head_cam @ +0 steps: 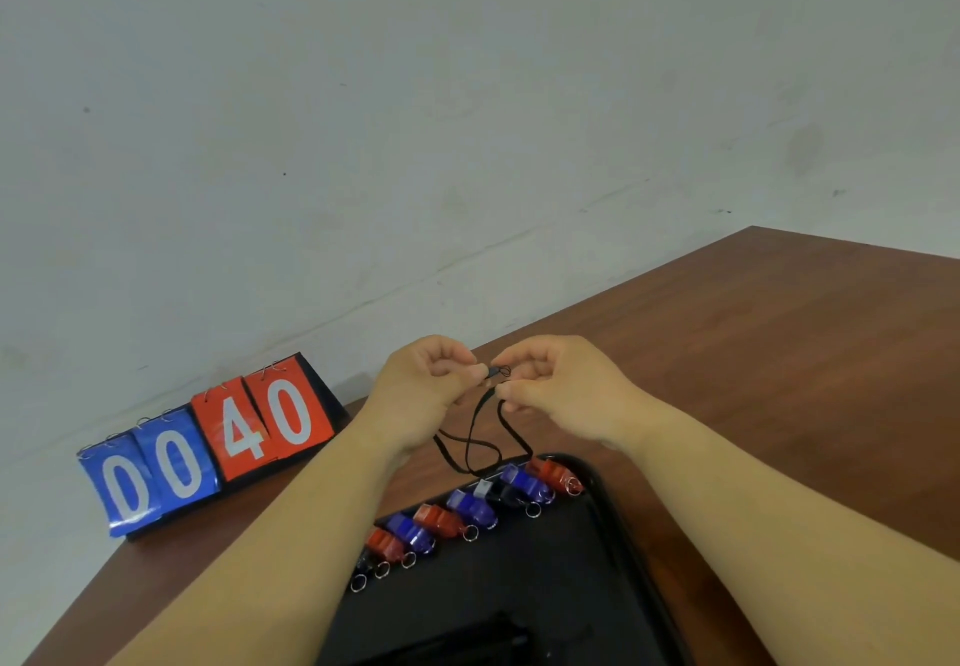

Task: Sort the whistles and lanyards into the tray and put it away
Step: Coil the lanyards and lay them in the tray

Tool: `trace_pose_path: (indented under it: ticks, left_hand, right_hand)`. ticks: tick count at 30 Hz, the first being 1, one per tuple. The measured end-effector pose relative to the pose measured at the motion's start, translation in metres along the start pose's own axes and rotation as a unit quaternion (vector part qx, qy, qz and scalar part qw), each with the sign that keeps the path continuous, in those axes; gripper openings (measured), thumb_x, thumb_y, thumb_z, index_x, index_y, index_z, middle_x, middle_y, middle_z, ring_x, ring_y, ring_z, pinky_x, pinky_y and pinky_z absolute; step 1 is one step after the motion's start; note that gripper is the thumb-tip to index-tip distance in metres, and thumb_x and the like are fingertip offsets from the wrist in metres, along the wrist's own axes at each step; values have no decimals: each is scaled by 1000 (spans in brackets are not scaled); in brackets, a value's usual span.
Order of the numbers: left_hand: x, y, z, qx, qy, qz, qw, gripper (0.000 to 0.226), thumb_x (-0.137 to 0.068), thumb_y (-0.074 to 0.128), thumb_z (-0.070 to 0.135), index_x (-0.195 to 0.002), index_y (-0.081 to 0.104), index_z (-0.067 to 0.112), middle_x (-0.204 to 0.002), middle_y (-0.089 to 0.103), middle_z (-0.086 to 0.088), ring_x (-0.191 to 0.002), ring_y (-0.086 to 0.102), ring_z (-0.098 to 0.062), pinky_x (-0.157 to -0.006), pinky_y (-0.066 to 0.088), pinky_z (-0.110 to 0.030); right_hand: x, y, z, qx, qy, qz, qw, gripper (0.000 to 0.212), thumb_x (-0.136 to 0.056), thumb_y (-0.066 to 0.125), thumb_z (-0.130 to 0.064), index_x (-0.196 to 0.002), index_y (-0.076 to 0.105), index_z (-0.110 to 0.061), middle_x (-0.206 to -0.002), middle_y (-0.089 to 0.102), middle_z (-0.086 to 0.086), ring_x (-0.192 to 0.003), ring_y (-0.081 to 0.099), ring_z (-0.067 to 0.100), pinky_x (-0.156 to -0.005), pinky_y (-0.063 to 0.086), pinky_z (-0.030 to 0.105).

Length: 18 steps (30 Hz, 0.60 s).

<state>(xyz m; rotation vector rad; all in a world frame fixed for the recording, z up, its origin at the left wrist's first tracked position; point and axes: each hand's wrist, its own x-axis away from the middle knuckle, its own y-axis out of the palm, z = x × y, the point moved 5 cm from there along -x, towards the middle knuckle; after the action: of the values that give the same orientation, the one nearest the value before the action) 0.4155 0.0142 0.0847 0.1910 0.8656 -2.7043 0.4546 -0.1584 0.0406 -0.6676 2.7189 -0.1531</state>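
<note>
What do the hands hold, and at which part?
The left hand and right hand pinch the thin black cord lanyard at its clip end.

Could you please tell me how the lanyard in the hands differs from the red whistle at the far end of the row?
The lanyard is a thin black cord; the red whistle is chunky, with a metal ring. The lanyard is held up, pinched by the left hand and right hand, its loop hanging; the whistle lies in the tray, untouched. Both are at the tray's far end.
</note>
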Motion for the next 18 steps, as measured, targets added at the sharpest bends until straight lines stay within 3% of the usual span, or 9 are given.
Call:
trace_pose_path:
  ticks: [11, 18]
  left_hand:
    - [-2, 4, -5, 7, 3, -9, 1000, 13, -85, 82, 16, -81, 69, 17, -60, 64, 3, -55, 54, -7, -63, 42, -28]
    - [0, 8, -5, -6, 9, -11, 1000, 12, -86, 81, 19, -80, 70, 17, -58, 63, 5, -54, 55, -6, -66, 44, -30]
  right_hand:
    - [-1, -1, 5, -93, 21, 2, 995, 21, -92, 74, -11, -112, 74, -16, -95, 80, 6, -88, 78, 20, -88, 62, 36]
    - [-2, 0, 6, -90, 24, 1, 996, 18, -92, 73, -12, -110, 76, -14, -91, 80, 3, -87, 78, 18, -85, 62, 31]
